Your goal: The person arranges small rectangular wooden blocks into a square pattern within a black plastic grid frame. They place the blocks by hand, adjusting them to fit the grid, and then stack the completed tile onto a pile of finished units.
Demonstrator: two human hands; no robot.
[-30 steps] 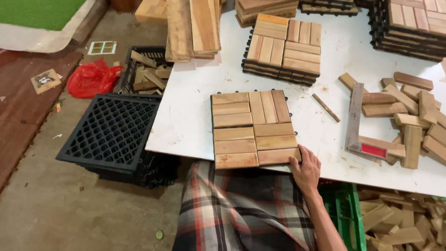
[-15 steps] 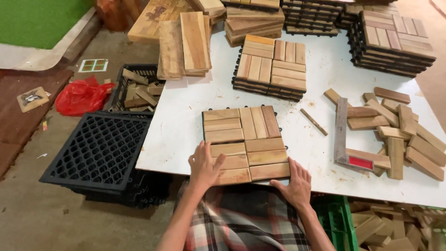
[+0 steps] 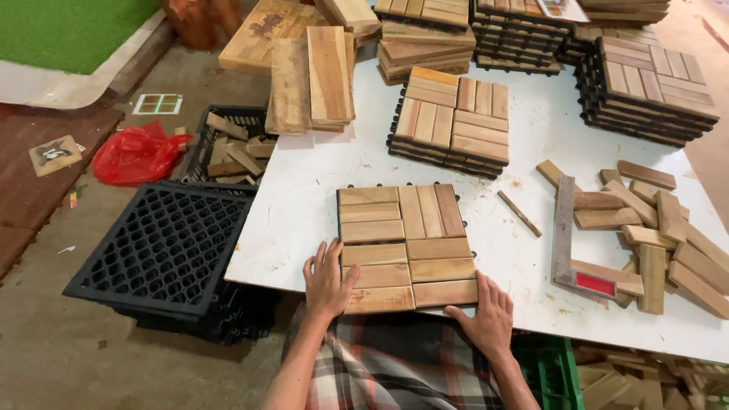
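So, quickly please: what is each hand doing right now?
Left hand: open, flat on the wooden tile, holding nothing.
Right hand: open, at the tile's near edge, holding nothing.

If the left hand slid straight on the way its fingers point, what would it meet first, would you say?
The left hand already lies on the wooden slat tile; beyond that, likely bare white table, then the plank stack.
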